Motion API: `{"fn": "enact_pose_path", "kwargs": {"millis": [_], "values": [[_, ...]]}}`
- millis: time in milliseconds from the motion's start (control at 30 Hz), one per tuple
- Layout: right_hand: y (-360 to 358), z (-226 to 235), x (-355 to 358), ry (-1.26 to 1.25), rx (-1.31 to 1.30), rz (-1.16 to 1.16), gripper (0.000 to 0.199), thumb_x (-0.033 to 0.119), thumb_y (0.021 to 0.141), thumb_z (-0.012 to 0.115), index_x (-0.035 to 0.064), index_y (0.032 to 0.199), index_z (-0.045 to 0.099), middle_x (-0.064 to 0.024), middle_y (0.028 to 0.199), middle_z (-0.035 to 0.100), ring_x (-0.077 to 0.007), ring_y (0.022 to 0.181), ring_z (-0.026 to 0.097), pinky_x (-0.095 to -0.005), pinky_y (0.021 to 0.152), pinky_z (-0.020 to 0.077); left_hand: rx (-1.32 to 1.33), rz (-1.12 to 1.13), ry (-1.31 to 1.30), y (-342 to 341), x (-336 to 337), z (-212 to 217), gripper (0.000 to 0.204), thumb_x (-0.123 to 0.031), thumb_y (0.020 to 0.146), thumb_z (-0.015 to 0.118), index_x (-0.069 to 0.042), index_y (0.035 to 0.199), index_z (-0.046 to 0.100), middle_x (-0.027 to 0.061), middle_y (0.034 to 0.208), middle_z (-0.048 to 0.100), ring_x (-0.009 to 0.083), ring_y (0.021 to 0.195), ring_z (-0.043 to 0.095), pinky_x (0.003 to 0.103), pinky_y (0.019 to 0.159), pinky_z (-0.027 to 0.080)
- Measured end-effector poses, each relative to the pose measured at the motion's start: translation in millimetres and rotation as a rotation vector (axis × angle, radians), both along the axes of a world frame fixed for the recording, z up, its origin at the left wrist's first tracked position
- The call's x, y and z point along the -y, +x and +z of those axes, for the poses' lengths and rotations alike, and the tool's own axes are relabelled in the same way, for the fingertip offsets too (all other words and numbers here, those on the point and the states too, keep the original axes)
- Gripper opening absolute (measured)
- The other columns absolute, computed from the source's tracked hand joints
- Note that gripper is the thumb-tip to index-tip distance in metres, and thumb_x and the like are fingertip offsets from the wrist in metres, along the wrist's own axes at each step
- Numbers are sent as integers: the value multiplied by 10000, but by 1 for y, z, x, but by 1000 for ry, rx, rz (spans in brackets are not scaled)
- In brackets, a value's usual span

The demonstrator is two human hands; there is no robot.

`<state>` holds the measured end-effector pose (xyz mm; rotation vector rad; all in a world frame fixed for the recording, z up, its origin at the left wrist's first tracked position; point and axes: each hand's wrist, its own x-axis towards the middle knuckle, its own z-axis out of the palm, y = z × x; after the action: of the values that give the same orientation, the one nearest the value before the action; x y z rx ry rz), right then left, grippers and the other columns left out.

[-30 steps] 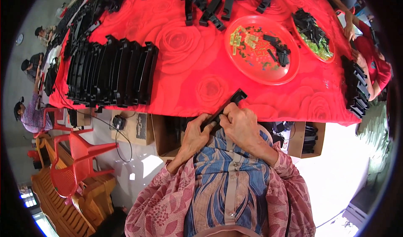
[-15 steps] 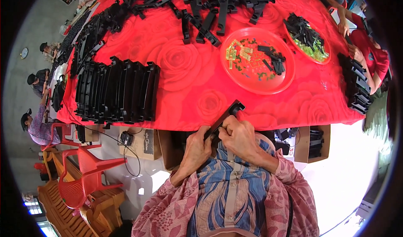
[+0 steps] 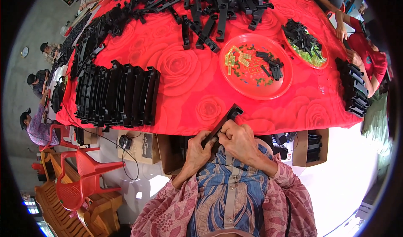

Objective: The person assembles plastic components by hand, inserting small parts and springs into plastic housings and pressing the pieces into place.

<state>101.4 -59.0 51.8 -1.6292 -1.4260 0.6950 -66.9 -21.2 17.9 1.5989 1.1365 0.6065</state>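
A long black plastic part [image 3: 225, 117], with a hooked far end, slants over the table's near edge, held between both hands. My left hand [image 3: 198, 152] is closed round its lower end. My right hand [image 3: 240, 141] has its fingers curled and pressed against the part's middle; whether a small piece sits under them is hidden. Beyond my hands, a round red plate [image 3: 268, 93] carries small black pieces [image 3: 273, 65] and yellowish translucent pieces [image 3: 243, 60]. To the left stands a tight row of similar long black parts [image 3: 117, 95].
A red rose-patterned cloth [image 3: 180, 107] covers the table. Loose black parts [image 3: 218, 10] heap at the far side. A second plate [image 3: 321, 64] holds black and green pieces. At right, a co-worker's hand [image 3: 356, 57] is near stacked parts [image 3: 352, 88]. Cardboard boxes [image 3: 170, 157] sit below.
The view has tilted slightly, so the table things appear a little lower. Both hands keep their grip on the black part, with only a slight shift.
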Motion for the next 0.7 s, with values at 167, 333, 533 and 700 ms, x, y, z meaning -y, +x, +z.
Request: {"fn": "enact_pose_path", "kwargs": {"millis": [167, 333, 533, 700], "values": [[-7, -2, 3, 75, 31, -5, 114, 45, 792, 691, 11, 826, 588, -115, 511, 495, -233, 408, 541, -358, 408, 384, 59, 23, 23, -1, -4, -4, 159, -9, 864, 640, 37, 1016, 648, 134, 763, 664, 104, 697, 593, 279, 658, 482], [-10, 1, 5, 126, 140, -17, 111, 19, 792, 684, 15, 814, 574, -109, 501, 497, -238, 397, 539, -361, 396, 382, 48, -12, 23, 0, -6, 0, 136, 17, 858, 622, 44, 990, 640, 138, 769, 666, 131, 720, 602, 287, 690, 486], [-10, -5, 2, 147, 79, -80, 141, 12, 794, 683, 23, 779, 544, -105, 497, 498, -240, 395, 533, -365, 396, 379, 101, -40, 56, 6, -6, 9, 256, 9, 885, 583, 32, 1139, 572, 209, 962, 686, 254, 902, 684, 346, 778, 500], [-10, -3, 2, 140, 59, -50, 128, 11, 799, 686, 23, 799, 559, -100, 491, 489, -208, 379, 495, -353, 394, 354, 3, -134, 57, 2, -10, 12, 314, 26, 882, 572, 34, 1195, 538, 241, 1027, 677, 314, 974, 689, 360, 815, 503]]}}
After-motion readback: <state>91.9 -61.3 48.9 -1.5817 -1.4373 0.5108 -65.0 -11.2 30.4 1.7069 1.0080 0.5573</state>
